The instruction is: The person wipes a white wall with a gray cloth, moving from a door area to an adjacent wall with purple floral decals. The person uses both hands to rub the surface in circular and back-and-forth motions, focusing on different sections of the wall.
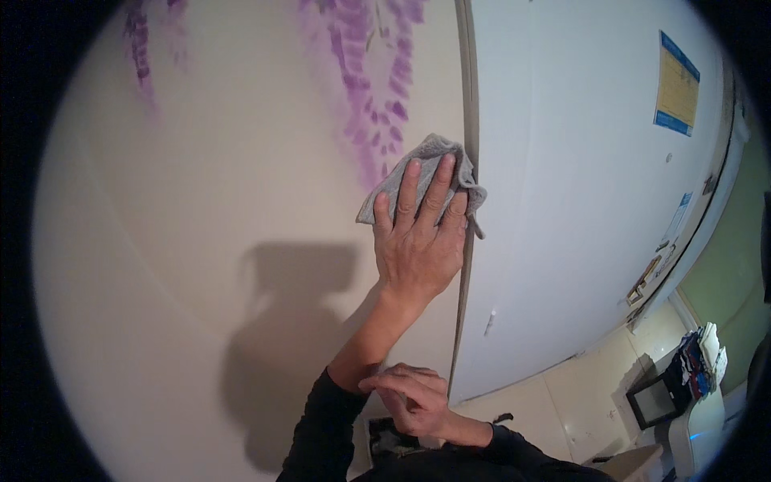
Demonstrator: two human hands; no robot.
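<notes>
My left hand point(424, 241) lies over a folded grey cloth point(430, 151) and presses it flat to a cream wall point(201, 185). Its fingers point upward, slightly spread, and the thumb is hidden. The cloth's right edge bunches up over the narrow trim point(472, 96) beside the wall. Purple painted blossoms point(353, 72) reach down to just above the cloth. Lower down, my right hand point(414, 399) crosses my left forearm. Its fingers are bent and closed at the cuff of my black left sleeve point(325, 418).
A large white panel point(554, 185) fills the right side, with a yellow and blue sheet point(677, 84) on it. At lower right, a pile of clothes point(700, 361) sits by a dark-framed box point(654, 402) on a tiled floor point(554, 402). A dark container point(385, 438) shows below my hands.
</notes>
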